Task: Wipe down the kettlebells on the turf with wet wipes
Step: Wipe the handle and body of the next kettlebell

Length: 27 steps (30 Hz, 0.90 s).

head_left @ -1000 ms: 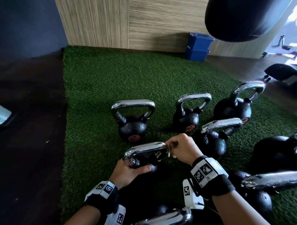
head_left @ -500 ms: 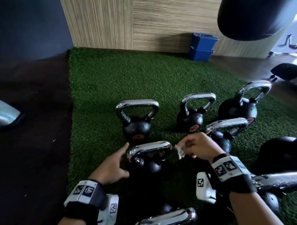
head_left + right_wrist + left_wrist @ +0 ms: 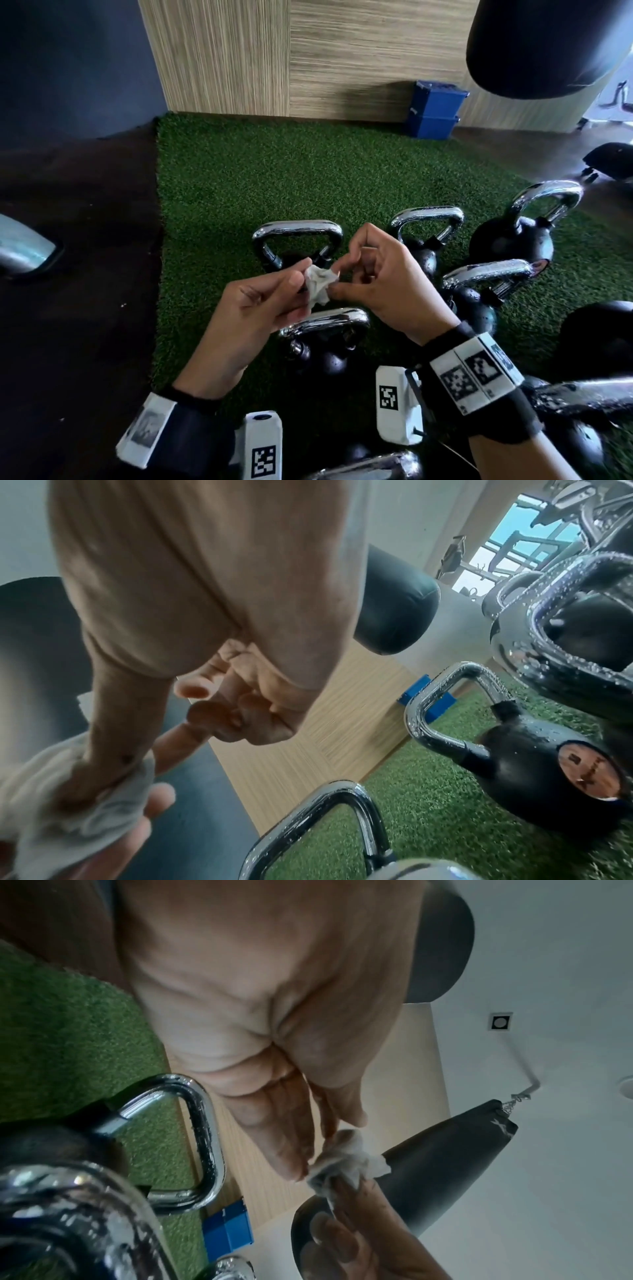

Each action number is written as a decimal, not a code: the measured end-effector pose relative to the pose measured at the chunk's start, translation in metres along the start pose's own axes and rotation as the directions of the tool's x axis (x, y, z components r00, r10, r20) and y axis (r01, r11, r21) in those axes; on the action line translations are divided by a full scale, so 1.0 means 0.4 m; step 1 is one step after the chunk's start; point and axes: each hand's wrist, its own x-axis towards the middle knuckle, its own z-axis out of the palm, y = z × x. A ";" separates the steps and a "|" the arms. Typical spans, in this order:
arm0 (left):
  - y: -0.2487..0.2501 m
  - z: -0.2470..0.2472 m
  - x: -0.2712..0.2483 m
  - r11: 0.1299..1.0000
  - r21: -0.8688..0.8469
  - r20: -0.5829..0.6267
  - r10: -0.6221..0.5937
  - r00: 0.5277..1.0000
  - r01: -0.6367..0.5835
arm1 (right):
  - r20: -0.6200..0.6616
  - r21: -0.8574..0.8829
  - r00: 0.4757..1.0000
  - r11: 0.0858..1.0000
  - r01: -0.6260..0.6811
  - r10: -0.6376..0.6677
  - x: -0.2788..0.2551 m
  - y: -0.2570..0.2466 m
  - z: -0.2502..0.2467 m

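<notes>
We pinch the crumpled wipe (image 3: 318,283) in both hands (image 3: 263,301) (image 3: 380,284) above the nearest kettlebell (image 3: 325,339); pulled unevenly, it may tear.

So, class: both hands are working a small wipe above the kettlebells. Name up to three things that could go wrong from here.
1. The crumpled white wet wipe is pinched only at its edges by the left hand and right hand; it could tear or drop onto the green turf.
2. The chrome handle of the nearest black kettlebell looks beaded with droplets, so a later hold may slip.
3. So small a wad may wipe poorly.
</notes>
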 end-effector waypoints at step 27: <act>-0.105 -0.007 -0.013 0.427 0.844 0.110 0.455 0.884 -0.325 | 0.029 -0.236 0.818 0.799 -0.553 0.574 -0.057 0.429 -0.037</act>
